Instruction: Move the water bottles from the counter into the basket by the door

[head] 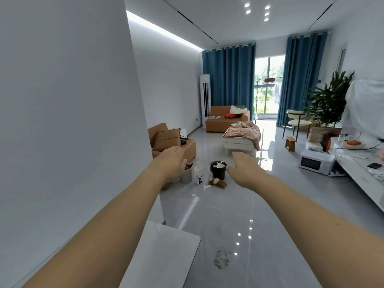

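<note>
Both my arms stretch forward over a glossy grey floor. My left hand (171,163) is held out with relaxed fingers and holds nothing. My right hand (244,165) is likewise held out, fingers straight, holding nothing. No water bottle shows in view. A long white counter (357,173) runs along the right wall with small items on it. A dark basket-like bin (218,170) full of scraps stands on the floor ahead, just between my two hands in the image.
A white wall (72,121) fills the left. A white tabletop corner (162,256) sits low at the near left. Ahead are orange sofas (172,142), a low white bed (242,140), a white carton (198,174), a plush toy (217,181), a microwave (316,163) on the floor, a stool (290,143), a plant (328,100).
</note>
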The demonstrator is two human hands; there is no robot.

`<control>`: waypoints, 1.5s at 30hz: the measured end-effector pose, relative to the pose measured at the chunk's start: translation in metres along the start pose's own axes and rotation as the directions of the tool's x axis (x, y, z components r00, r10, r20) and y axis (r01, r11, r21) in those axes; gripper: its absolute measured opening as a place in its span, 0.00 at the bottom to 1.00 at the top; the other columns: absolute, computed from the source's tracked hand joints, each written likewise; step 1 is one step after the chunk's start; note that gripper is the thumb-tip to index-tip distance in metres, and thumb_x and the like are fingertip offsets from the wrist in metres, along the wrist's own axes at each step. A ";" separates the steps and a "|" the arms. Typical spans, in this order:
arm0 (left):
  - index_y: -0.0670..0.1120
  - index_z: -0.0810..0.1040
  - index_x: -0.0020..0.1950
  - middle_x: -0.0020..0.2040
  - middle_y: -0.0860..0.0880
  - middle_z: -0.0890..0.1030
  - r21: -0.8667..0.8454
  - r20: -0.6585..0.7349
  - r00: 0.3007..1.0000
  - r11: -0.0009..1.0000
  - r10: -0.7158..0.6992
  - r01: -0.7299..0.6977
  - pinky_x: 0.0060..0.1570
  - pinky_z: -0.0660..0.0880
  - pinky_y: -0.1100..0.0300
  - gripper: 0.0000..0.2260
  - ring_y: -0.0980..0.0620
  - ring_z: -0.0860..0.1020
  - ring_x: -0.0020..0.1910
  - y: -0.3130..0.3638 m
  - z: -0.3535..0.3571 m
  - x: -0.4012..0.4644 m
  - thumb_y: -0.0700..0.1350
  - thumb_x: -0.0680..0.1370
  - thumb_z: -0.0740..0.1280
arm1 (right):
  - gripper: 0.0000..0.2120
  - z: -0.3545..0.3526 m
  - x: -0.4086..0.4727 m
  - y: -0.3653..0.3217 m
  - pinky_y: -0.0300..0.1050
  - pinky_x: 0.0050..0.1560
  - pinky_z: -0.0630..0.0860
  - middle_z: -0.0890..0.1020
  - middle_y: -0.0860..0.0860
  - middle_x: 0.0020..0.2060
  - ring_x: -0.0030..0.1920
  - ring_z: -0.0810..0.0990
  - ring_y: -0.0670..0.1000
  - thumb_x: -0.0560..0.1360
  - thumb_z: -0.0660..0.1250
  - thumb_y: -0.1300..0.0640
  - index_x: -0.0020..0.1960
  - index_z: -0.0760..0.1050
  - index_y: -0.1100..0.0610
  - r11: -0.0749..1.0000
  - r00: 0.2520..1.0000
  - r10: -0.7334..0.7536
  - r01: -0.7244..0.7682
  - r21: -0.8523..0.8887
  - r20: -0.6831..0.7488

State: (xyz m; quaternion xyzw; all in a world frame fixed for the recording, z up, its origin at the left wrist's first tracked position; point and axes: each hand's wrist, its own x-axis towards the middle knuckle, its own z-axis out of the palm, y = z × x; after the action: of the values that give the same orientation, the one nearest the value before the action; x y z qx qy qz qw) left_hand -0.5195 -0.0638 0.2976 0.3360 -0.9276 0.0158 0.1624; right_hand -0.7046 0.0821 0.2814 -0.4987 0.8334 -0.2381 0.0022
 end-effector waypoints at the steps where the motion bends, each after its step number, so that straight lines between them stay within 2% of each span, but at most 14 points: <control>1: 0.43 0.69 0.71 0.70 0.45 0.72 0.003 0.000 1.000 1.000 -0.026 0.026 0.62 0.70 0.51 0.18 0.45 0.71 0.66 -0.010 -0.001 -0.005 0.49 0.83 0.57 | 0.16 0.005 0.005 -0.009 0.50 0.57 0.68 0.72 0.59 0.62 0.60 0.70 0.58 0.77 0.58 0.54 0.62 0.69 0.61 1.000 1.000 -0.020 0.019 0.004 0.015; 3: 0.44 0.69 0.72 0.72 0.45 0.71 0.019 -0.006 0.996 0.996 -0.091 0.091 0.64 0.70 0.50 0.19 0.45 0.71 0.67 -0.033 -0.005 -0.021 0.49 0.84 0.56 | 0.15 0.018 0.012 -0.033 0.52 0.58 0.70 0.73 0.59 0.62 0.60 0.71 0.58 0.77 0.58 0.53 0.61 0.68 0.60 0.998 0.996 -0.066 0.065 0.022 0.055; 6: 0.44 0.66 0.75 0.74 0.45 0.69 0.046 -0.037 0.973 0.972 -0.228 0.229 0.66 0.68 0.52 0.20 0.46 0.70 0.70 -0.076 -0.017 -0.058 0.49 0.84 0.56 | 0.19 0.041 0.020 -0.082 0.52 0.61 0.69 0.72 0.59 0.64 0.63 0.70 0.59 0.78 0.58 0.53 0.65 0.67 0.60 0.979 0.972 -0.202 0.199 0.042 0.116; 10: 0.42 0.63 0.76 0.76 0.45 0.65 0.087 -0.058 0.914 0.910 -0.401 0.405 0.68 0.65 0.51 0.21 0.46 0.65 0.73 -0.135 -0.042 -0.128 0.49 0.84 0.54 | 0.14 0.074 0.018 -0.160 0.49 0.55 0.71 0.76 0.58 0.58 0.54 0.73 0.56 0.77 0.59 0.54 0.59 0.70 0.61 0.914 0.902 -0.402 0.387 0.121 0.158; 12: 0.42 0.62 0.77 0.77 0.45 0.65 0.107 -0.093 0.852 0.846 -0.515 0.523 0.68 0.65 0.51 0.22 0.45 0.64 0.74 -0.166 -0.058 -0.178 0.49 0.85 0.53 | 0.17 0.097 0.006 -0.211 0.52 0.62 0.69 0.74 0.57 0.62 0.62 0.72 0.58 0.78 0.58 0.55 0.64 0.69 0.62 0.850 0.827 -0.526 0.502 0.162 0.199; 14: 0.41 0.62 0.77 0.77 0.44 0.64 0.115 -0.133 0.772 0.764 -0.622 0.635 0.69 0.64 0.51 0.22 0.45 0.64 0.74 -0.191 -0.073 -0.233 0.49 0.85 0.53 | 0.24 0.119 -0.017 -0.261 0.51 0.71 0.61 0.66 0.59 0.71 0.71 0.63 0.58 0.80 0.56 0.54 0.73 0.60 0.63 0.783 0.746 -0.622 0.592 0.191 0.239; 16: 0.41 0.60 0.78 0.78 0.43 0.62 0.123 -0.150 0.690 0.679 -0.708 0.723 0.71 0.61 0.51 0.23 0.44 0.62 0.75 -0.205 -0.087 -0.288 0.49 0.85 0.53 | 0.28 0.137 -0.045 -0.308 0.50 0.74 0.54 0.57 0.57 0.76 0.75 0.55 0.57 0.81 0.54 0.52 0.77 0.52 0.62 0.713 0.658 -0.701 0.662 0.232 0.277; 22: 0.39 0.60 0.78 0.78 0.42 0.62 0.144 -0.191 0.444 0.423 -0.875 0.895 0.73 0.61 0.51 0.23 0.43 0.61 0.75 -0.220 -0.119 -0.428 0.49 0.85 0.53 | 0.28 0.168 -0.129 -0.414 0.48 0.73 0.52 0.57 0.57 0.76 0.75 0.55 0.56 0.81 0.54 0.53 0.77 0.52 0.62 0.475 0.393 -0.877 0.800 0.368 0.277; 26: 0.39 0.63 0.76 0.76 0.42 0.64 0.126 -0.199 0.329 0.309 -0.923 0.943 0.71 0.63 0.50 0.22 0.42 0.63 0.74 -0.224 -0.124 -0.474 0.48 0.85 0.53 | 0.27 0.186 -0.158 -0.445 0.48 0.72 0.54 0.59 0.57 0.75 0.75 0.57 0.56 0.81 0.55 0.54 0.76 0.53 0.63 0.395 0.289 -0.910 0.821 0.412 0.296; 31: 0.40 0.62 0.77 0.77 0.43 0.64 0.126 -0.194 0.322 0.302 -0.927 0.945 0.71 0.63 0.50 0.22 0.43 0.63 0.75 -0.240 -0.119 -0.483 0.48 0.85 0.54 | 0.28 0.208 -0.155 -0.464 0.47 0.73 0.53 0.58 0.57 0.76 0.75 0.56 0.56 0.81 0.55 0.54 0.76 0.53 0.62 0.397 0.274 -0.906 0.815 0.422 0.323; 37: 0.40 0.64 0.75 0.75 0.44 0.67 0.141 -0.139 0.343 0.325 -0.929 0.935 0.69 0.66 0.50 0.22 0.43 0.65 0.73 -0.279 -0.094 -0.472 0.48 0.84 0.55 | 0.28 0.250 -0.125 -0.467 0.49 0.72 0.56 0.59 0.56 0.75 0.74 0.58 0.56 0.80 0.55 0.53 0.76 0.53 0.61 0.476 0.310 -0.855 0.786 0.394 0.416; 45: 0.43 0.59 0.79 0.76 0.44 0.64 0.145 0.103 0.342 0.354 -0.934 0.924 0.67 0.68 0.50 0.25 0.44 0.67 0.72 -0.382 -0.009 -0.469 0.47 0.83 0.58 | 0.24 0.366 -0.091 -0.478 0.51 0.67 0.63 0.66 0.58 0.71 0.69 0.66 0.59 0.80 0.56 0.52 0.72 0.60 0.62 0.662 0.365 -0.681 0.678 0.320 0.634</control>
State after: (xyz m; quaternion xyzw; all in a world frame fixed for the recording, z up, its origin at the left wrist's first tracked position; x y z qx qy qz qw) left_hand 0.0616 -0.0685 0.1298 0.8076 -0.5819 -0.0791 0.0537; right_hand -0.1740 -0.1729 0.1269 -0.8465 0.4822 -0.0074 0.2257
